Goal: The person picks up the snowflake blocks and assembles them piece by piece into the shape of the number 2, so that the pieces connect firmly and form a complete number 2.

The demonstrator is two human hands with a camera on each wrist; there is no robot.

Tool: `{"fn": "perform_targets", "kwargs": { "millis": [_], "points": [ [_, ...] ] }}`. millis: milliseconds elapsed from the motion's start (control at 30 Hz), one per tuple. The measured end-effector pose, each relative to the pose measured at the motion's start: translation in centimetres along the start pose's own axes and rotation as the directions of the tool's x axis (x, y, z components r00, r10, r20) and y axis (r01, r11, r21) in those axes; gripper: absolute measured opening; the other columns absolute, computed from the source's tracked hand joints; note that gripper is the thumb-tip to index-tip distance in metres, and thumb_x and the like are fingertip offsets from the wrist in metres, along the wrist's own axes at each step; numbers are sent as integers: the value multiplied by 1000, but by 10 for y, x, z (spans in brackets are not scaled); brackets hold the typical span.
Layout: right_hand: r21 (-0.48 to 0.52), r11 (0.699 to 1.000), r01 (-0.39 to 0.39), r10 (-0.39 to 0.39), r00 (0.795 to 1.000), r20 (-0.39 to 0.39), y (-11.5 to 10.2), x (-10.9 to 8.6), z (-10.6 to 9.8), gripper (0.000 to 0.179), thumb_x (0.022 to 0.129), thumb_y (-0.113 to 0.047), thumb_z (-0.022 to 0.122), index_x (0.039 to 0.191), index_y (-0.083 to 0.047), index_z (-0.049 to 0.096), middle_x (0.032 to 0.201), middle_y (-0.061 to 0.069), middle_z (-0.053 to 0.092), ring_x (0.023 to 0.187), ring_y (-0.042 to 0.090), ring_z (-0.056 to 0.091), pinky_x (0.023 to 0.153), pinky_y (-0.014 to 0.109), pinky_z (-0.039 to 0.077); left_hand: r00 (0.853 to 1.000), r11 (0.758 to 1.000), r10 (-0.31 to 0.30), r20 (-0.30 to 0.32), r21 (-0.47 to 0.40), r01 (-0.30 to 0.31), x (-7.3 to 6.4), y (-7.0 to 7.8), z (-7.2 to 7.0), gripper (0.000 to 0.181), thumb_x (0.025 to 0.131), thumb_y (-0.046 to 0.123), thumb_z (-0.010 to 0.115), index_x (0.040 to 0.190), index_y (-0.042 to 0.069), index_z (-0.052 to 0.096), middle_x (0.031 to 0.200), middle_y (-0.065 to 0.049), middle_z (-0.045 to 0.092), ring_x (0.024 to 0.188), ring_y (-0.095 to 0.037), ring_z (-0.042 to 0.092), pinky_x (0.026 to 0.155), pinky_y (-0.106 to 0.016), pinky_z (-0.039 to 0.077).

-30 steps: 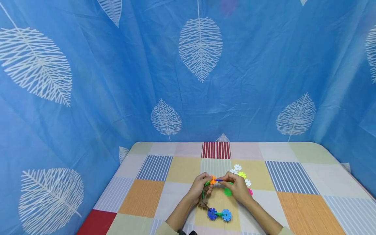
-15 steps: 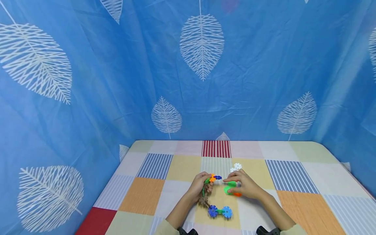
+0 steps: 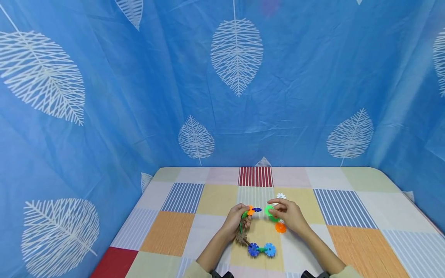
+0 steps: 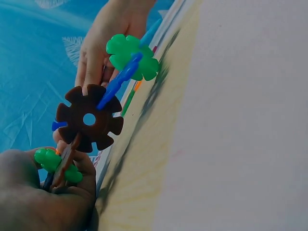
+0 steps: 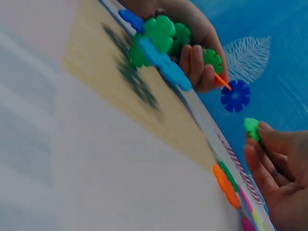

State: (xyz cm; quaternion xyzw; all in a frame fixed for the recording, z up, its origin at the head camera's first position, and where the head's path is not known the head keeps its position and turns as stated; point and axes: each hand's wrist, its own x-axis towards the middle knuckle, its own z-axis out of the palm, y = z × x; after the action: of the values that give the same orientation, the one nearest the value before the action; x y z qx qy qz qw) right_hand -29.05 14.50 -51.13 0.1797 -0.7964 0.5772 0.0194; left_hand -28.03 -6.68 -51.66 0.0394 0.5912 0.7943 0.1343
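Observation:
In the head view my left hand grips a chain of interlocking plastic snowflake discs. The chain's upper end has an orange disc with a dark blue disc slotted into it. A brown disc hangs below the left fingers, and the chain's tail runs to a light blue disc nearest me. My right hand pinches a bright green disc between thumb and fingertips, a short gap to the right of the dark blue one. The held disc and the chain are apart.
Loose discs lie on the checked tablecloth around the right hand: an orange disc, a white disc and others partly hidden by the hand. A blue leaf-patterned curtain stands behind the table.
My right hand has let go of the dark blue disc, moved right to the loose discs and taken up a bright green one. The left hand stays in place, holding the chain.

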Motion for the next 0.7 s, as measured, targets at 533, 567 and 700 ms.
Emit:
{"fn": "perform_targets", "kwargs": {
  "millis": [533, 567, 700],
  "points": [
    [317, 934, -163, 185, 982, -40, -10, -3, 20, 28, 86, -4, 63, 103, 12, 48, 75, 25, 65, 62, 32, 65, 61, 38, 55, 999, 997, 49, -18, 60, -47, -2, -3, 2, 16, 96, 14, 47, 83, 5, 46, 64, -4, 52, 46, -7, 48, 45, -17, 43],
    [326, 932, -160, 184, 982, -45, -9, -3, 21, 26, 86, -3, 62, 102, 12, 47, 75, 25, 65, 62, 32, 65, 61, 38, 55, 999, 997, 53, -13, 64, -52, -2, -3, 2, 16, 96, 14, 47, 83, 5, 45, 64, -4, 52, 46, -8, 48, 45, -17, 43],
    [355, 923, -150, 183, 981, -59, -10, -3, 27, 25, 86, 1, 61, 100, 13, 45, 77, 27, 65, 62, 30, 66, 61, 37, 55, 998, 996, 60, 6, 63, -61, -3, -2, 3, 17, 96, 15, 48, 81, 6, 44, 64, -4, 52, 46, -7, 47, 45, -17, 43]
  ]
}}
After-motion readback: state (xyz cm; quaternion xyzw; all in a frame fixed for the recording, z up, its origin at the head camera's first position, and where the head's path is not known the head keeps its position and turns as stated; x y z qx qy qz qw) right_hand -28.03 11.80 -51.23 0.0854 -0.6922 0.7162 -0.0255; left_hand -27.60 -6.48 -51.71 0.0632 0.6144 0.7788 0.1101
